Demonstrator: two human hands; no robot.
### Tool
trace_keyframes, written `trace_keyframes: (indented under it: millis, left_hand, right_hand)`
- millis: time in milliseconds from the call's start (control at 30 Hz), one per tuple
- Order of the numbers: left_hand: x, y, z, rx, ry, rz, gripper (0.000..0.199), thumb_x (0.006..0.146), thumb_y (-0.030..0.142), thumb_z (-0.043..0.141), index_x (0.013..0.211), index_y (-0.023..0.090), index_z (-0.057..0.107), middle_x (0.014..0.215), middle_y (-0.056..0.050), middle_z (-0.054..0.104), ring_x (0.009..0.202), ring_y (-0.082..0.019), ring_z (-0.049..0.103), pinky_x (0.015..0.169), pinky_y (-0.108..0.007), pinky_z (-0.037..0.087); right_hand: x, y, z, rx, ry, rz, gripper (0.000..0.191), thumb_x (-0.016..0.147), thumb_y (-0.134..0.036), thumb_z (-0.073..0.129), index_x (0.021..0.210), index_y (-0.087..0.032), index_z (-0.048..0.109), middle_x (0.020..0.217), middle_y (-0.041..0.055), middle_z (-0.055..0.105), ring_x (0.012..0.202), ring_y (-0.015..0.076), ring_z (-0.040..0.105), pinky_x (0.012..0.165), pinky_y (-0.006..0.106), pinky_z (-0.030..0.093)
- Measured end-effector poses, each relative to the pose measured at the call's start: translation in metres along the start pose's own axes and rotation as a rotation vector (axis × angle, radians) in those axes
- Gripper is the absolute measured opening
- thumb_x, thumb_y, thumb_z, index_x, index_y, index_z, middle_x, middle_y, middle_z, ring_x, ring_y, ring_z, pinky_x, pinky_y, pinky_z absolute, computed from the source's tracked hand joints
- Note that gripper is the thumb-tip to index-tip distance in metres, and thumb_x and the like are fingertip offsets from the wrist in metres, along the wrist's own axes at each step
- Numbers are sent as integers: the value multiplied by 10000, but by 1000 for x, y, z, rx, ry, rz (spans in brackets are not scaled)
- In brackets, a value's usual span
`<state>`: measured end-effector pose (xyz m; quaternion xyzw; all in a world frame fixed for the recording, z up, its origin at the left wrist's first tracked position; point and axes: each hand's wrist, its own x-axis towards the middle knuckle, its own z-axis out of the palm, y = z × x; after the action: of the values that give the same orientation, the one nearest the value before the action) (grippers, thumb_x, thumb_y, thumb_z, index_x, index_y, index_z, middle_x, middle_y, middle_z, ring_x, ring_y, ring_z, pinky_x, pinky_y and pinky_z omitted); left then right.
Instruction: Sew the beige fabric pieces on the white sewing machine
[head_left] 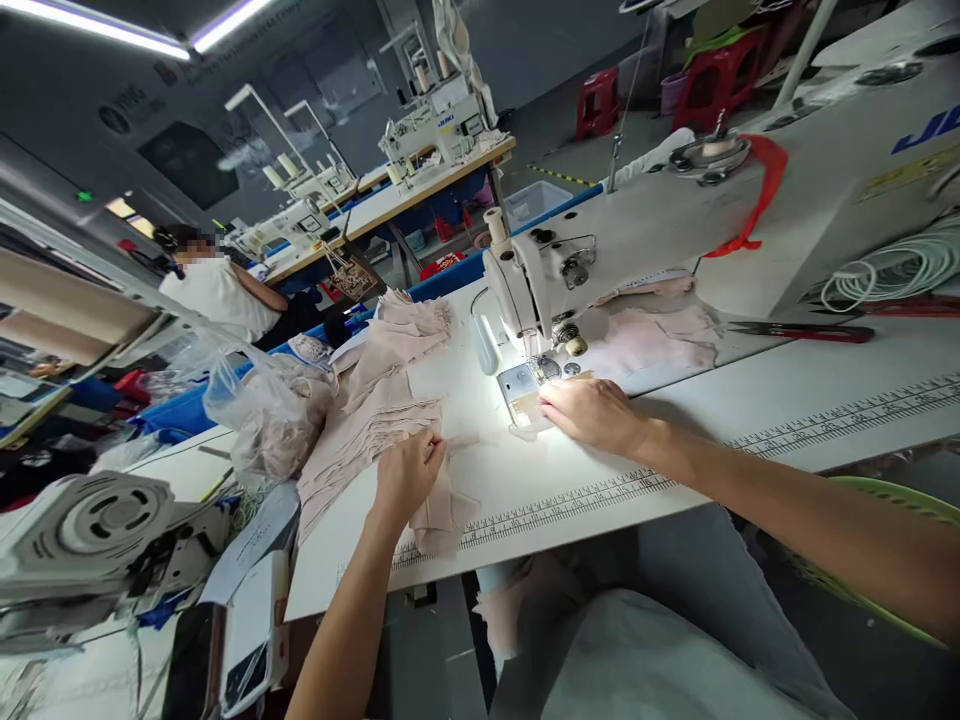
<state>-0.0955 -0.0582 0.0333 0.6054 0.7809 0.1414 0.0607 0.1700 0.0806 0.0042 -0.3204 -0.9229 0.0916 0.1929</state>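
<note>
Head cam shows a pale pink fabric piece (442, 515) near the middle of the worktop's (487, 490) front edge, partly lying over the printed ruler (570, 510). Left hand (411, 470) is on it, grip narrow, fingers curled and seemingly pinching the cloth. Right hand (592, 410) is over by the needle plate (517, 382), fingertips down on a thin sheer bit of cloth (529, 408); can't tell if that grip is pinching or just pressing. Also can't tell if it's all one piece.

My guess: this is the lining-up-at-the-needle step, and the next move calls for keeping the cloth flat and guiding it evenly while the right fingers mind the needle.

Further out, a pile of pink fabric (367, 440) runs along the worktop's left edge, and red-handled snips (817, 331) lie toward the right end.

Readable stuff: blue "JU" on the sewing machine (645, 230), rest cut off by the frame, and what looks like "JUKI" on the machine behind (442, 130). Wall lettering (247, 45) is too blurry, ruler numbers too tiny.
</note>
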Motion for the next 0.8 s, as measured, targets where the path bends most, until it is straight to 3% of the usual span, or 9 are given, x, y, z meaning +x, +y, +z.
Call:
trace_keyframes:
  millis: [167,267,367,600,800]
  left_hand:
    - [39,-13,-3,231,231,192,104,921,225,583,907,208,685,1003,-103,738,991,-273,660,818,-357,492]
    - [69,-14,0,293,197,182,126,889,169,606,953,204,709,1078,-117,745,1040,-286,656,849,-371,490]
    - [87,-11,3,311,116,112,159,912,195,571,824,209,703,962,-107,751,974,-268,659,798,-340,470]
    - [85,-18,-10,-6,109,-96,292,883,327,543,685,188,707,676,-33,692,696,-183,623,640,-278,389]
    - [84,-31,-14,-375,67,-168,207,754,348,647,802,184,764,804,-46,787,807,-220,717,764,-293,523]
  right_hand:
    - [-4,2,7,-148,55,0,288,1015,-217,391,918,-161,657,942,125,654,706,188,537,608,336,301]
    - [-5,5,7,-104,58,10,275,1013,-226,404,921,-160,655,948,129,649,705,190,528,640,355,348]
    - [-6,8,6,-35,54,-5,256,992,-165,406,932,-155,655,971,140,654,733,200,545,680,366,384]
    - [-7,11,5,21,45,10,248,969,-137,439,988,-157,685,983,110,656,743,178,560,716,338,419]
    - [-9,13,6,16,45,-14,297,972,-131,412,994,-140,708,990,116,666,768,178,581,722,331,445]
